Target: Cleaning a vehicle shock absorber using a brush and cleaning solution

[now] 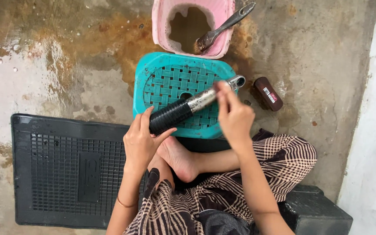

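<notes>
Two hands are holding a shock absorber [194, 103] over a teal stool [162, 85].

The left hand [141, 141] is closing its grip on the black ribbed end; the right hand [233, 114] is pinching the metal shaft, hiding part of it. Beyond are lying a dark brown bottle [267, 93] with a red-and-white label and a pink tub [159, 21] holding a brush [223, 28].

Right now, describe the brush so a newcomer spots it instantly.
Find the teal plastic stool in front of the seated person. Just beyond it stands a pink tub of brown liquid. The brush leans on the tub's right rim, bristles down inside, its grey handle the only thing sticking out.
</notes>
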